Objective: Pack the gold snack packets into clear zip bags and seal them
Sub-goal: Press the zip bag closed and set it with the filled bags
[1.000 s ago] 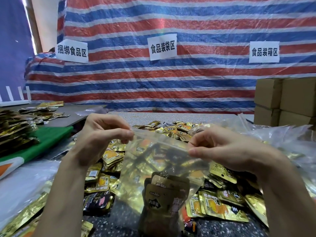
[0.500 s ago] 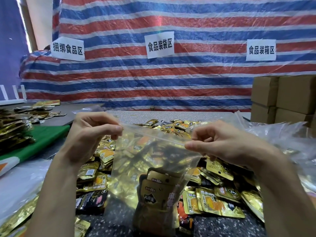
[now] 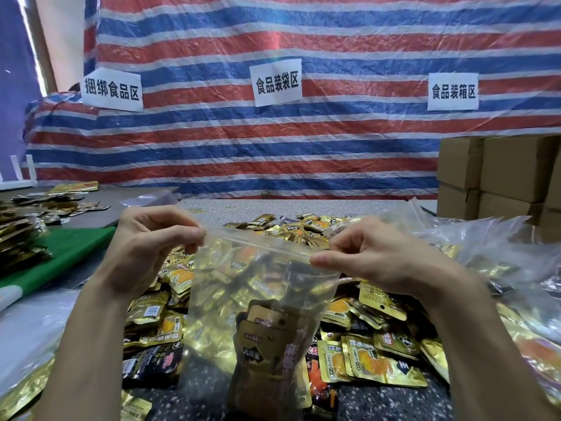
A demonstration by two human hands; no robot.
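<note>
Here, the bag (image 3: 243,299) hung between the hands. The left hand (image 3: 151,247) pinched its top left corner and the right hand (image 3: 373,259) pinched the zip strip at the other corner. Packets (image 3: 267,344) sat in its bottom, below both hands. The risk was a half-closed zip from uneven pressing, or a slip from so light a pinch, dropping the load onto the pile (image 3: 379,360) beneath.
</note>
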